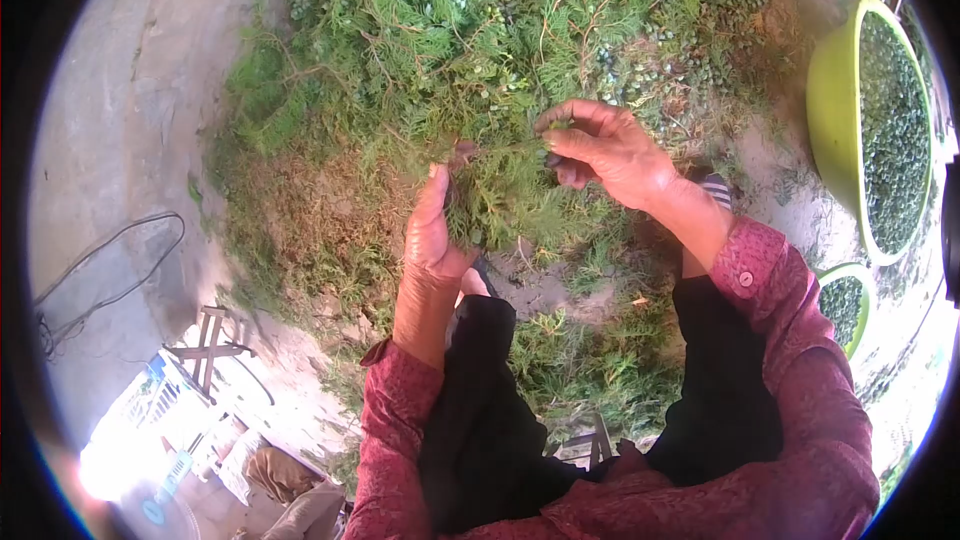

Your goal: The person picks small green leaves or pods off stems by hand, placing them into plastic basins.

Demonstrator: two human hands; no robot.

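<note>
My left hand [437, 225] is closed around the stem of a green conifer sprig [505, 190], thumb up; the leafy part hangs to the right of the palm. Across from it, my right hand [618, 158] pinches the sprig's stem end between thumb and forefinger, other fingers curled. A bit of green shows at those fingertips. Beneath and beyond both hands lies a large heap of cut conifer branches [430, 50], with small pale blue-green cones among the foliage.
A lime-green tub [835, 115] full of small green cones [893, 130] stands at right, a smaller green tub [862, 325] below it. At left, a black cable [125, 220] lies on concrete near a small wooden stand [208, 350]. Loose sprigs [580, 370] lie between my legs.
</note>
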